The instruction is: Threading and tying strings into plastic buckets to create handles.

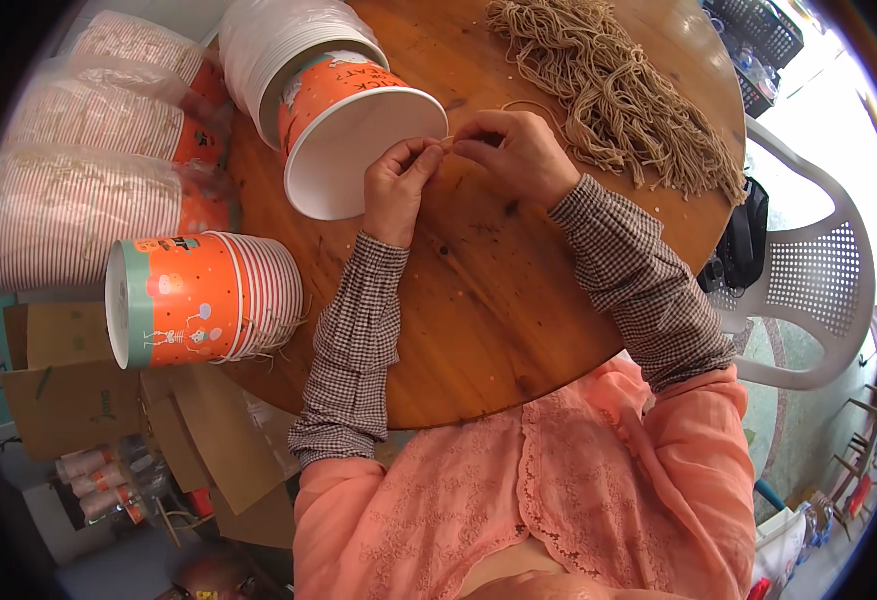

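A thin tan string [451, 140] is pinched between the fingertips of both hands at the rim of an orange paper bucket [359, 135] lying on its side on the round wooden surface [499, 310], its white mouth turned toward the person. The left hand [397, 185] is closed around the string's end right at the bucket's rim; the right hand [519, 150] is pinched on the same string just to the right of the bucket, thumb and forefinger pressed together. A loop of the string is seen trailing from the right hand toward a heap of cut tan strings [619, 90] further right of the bucket. A nested stack of like buckets [204, 298] rests on its side below and left of the bucket, at the surface's edge, and sleeved stacks in clear plastic [89, 170] are piled to the left of it. Risks judged: the bucket, being round and unsteadied, could be rolled away by a tug; the string could slip out of the fine pinch; the rim could be torn or creased if too much pull is applied; the stack at the edge could be nudged off by the left forearm.
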A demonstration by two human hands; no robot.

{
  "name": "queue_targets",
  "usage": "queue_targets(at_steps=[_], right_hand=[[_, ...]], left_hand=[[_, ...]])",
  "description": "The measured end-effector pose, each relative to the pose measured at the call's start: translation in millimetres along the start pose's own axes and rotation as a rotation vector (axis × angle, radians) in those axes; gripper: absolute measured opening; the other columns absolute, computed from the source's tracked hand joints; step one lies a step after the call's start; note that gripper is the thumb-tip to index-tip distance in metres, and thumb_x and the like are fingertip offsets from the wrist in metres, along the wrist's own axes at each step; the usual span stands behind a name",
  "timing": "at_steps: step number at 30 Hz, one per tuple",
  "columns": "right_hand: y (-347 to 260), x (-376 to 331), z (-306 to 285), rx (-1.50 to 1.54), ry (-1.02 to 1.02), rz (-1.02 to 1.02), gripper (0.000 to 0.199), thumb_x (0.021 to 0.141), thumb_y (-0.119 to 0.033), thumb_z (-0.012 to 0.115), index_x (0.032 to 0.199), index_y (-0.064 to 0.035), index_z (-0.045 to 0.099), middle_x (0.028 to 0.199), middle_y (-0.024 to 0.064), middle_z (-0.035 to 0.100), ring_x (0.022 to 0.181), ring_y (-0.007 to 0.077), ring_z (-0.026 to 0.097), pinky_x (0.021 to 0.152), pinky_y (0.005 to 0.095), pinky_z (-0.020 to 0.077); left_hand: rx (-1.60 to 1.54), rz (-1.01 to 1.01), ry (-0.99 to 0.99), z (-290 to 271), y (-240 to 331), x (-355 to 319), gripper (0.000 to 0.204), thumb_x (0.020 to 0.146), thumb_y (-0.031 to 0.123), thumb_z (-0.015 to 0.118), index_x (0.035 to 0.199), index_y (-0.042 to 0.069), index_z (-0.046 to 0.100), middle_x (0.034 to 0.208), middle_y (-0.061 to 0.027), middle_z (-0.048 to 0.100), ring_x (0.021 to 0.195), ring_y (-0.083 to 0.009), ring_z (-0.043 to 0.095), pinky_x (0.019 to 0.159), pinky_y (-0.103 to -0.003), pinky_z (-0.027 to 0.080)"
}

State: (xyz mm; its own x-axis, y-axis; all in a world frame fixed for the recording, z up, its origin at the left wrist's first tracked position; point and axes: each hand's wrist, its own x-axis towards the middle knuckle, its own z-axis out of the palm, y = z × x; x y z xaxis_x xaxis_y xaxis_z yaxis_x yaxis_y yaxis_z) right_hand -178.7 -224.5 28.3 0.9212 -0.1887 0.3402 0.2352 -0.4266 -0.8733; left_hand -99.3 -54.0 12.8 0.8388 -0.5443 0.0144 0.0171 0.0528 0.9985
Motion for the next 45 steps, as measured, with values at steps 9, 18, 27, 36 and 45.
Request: queue_targets(at_steps=[9,18,27,36,45], right_hand=[[-6,1,-2,0.075,0.061,0.071,0.015,0.085,-0.014,0.067,0.092,-0.0003,0.065,0.073,0.0051,0.063,0.063,0.0103,0.054,0.06,0.0261,0.0457],[-5,-5,-6,-0.514,0.072,-0.331,0.014,0.081,-0.015,0.062,0.093,-0.0074,0.064,0.092,0.0071,0.063,0.083,0.0278,0.063,0.068,0.0374,0.0509],[-8,-2,-4,0.027,0.017,-0.123,0.014,0.084,-0.015,0.068,0.09,-0.0018,0.066,0.083,0.0049,0.059,0.068,0.0127,0.058,0.063,0.0276,0.0481],[-6,-1,-5,0.06,0.023,0.023,0.017,0.084,-0.017,0.069,0.089,-0.0007,0.068,0.073,0.0013,0.062,0.064,0.0079,0.053,0.059,0.0254,0.0456],[0,-1,-1,0.124,-0.039,0.012,0.018,0.085,-0.016,0.069,0.094,-0.0002,0.069,0.079,0.0033,0.064,0.071,0.011,0.061,0.065,0.0271,0.0512]], left_hand=[[0.27,0.202,-0.013,-2,-5,3,0.02,0.089,0.018,0.07,0.095,0.0,0.065,0.08,0.0001,0.063,0.065,-0.0041,0.054,0.058,-0.02,0.045],[-0.175,-0.032,0.027,4,7,-4,0.008,0.091,0.01,0.064,0.093,0.002,0.064,0.078,-0.001,0.061,0.063,-0.0078,0.054,0.056,-0.021,0.044],[-0.011,0.021,-0.001,17,13,-11,0.012,0.092,0.007,0.062,0.1,-0.001,0.066,0.082,-0.0011,0.063,0.067,-0.0064,0.055,0.061,-0.021,0.046],[0.066,0.049,-0.083,14,9,-12,0.017,0.091,0.011,0.065,0.102,-0.001,0.067,0.084,-0.0012,0.065,0.073,-0.0053,0.057,0.064,-0.02,0.048],[-0.18,-0.028,0.005,11,7,-10,0.015,0.092,0.014,0.064,0.097,0.001,0.068,0.086,-0.0012,0.066,0.073,-0.0063,0.057,0.062,-0.02,0.048]])
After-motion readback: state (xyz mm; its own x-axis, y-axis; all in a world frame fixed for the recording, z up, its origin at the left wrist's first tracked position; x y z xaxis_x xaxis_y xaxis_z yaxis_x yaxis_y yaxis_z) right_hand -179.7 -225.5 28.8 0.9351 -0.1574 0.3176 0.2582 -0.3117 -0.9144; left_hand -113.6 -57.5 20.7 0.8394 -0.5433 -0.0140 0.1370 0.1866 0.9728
